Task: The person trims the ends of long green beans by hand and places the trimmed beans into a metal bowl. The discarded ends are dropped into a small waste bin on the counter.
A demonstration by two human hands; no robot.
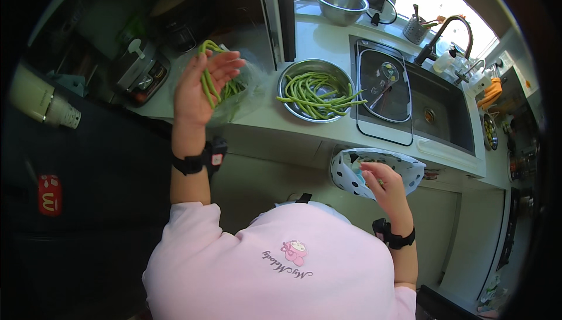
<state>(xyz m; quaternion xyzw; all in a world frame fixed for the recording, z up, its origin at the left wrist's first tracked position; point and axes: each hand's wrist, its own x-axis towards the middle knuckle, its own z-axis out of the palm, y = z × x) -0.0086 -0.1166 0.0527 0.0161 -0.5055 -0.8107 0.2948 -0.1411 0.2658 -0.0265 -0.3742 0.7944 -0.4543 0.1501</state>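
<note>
My left hand (195, 87) is raised over the counter at the left. A few long green beans (206, 76) hang folded between its thumb and palm, while the fingers stay loosely apart. Under it lies a clear plastic bag (243, 96) with more long beans inside. My right hand (388, 188) is above a white bin liner with black dots (347, 177), thumb and fingertips close together; whether something small is between them I cannot tell. A steel bowl (281, 92) on the counter holds many coiled long beans (316, 94), some poking over its rim.
Right of the bowl is a dark sink (452, 114) with a wire-framed rack (406, 129), a ladle (388, 74) and a black faucet (456, 19). Another steel bowl (342, 6) stands by the window. A kitchen appliance (142, 72) sits at the left, near a dark fridge (101, 179).
</note>
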